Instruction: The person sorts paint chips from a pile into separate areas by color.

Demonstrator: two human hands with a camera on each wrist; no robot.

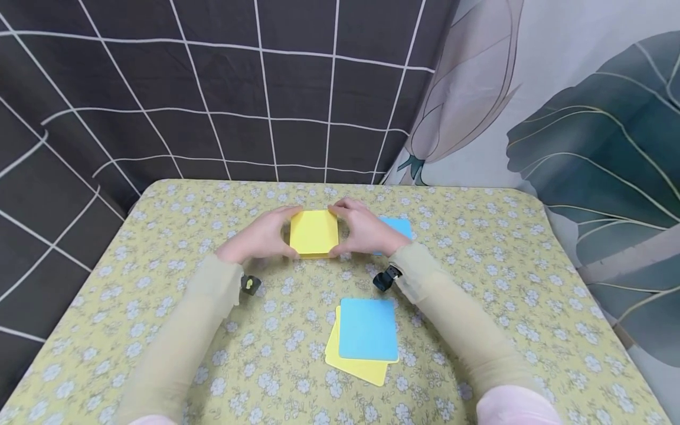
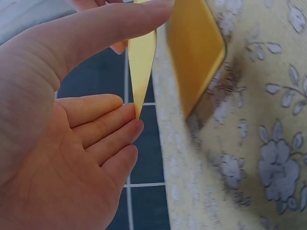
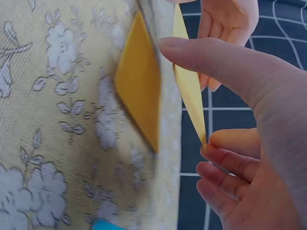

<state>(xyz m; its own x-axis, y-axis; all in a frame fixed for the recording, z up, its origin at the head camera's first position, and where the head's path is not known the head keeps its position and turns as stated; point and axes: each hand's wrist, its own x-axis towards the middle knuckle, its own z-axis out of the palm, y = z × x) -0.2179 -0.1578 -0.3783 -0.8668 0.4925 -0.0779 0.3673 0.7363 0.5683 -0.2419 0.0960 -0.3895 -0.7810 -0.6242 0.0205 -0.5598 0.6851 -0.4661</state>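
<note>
Both hands hold one yellow square card (image 1: 313, 231) level by its left and right sides. My left hand (image 1: 264, 234) pinches it with the thumb at the near corner and the fingertips at the far one, as the left wrist view shows on the thin card (image 2: 142, 67). On the opposite side, my right hand (image 1: 365, 229) grips it the same way between thumb (image 3: 206, 55) and fingers. Beneath the held card, apart from it, a second yellow card (image 3: 139, 81) lies on the cloth, mostly hidden in the head view.
A blue card (image 1: 397, 226) is partly covered by the right hand. Nearer the body, another blue card (image 1: 368, 329) overlaps yellow cards (image 1: 356, 367). The flowered tablecloth (image 1: 287, 366) runs back to a dark gridded curtain (image 1: 223, 77). Dark wrist-worn devices (image 1: 386, 277) hang near both wrists.
</note>
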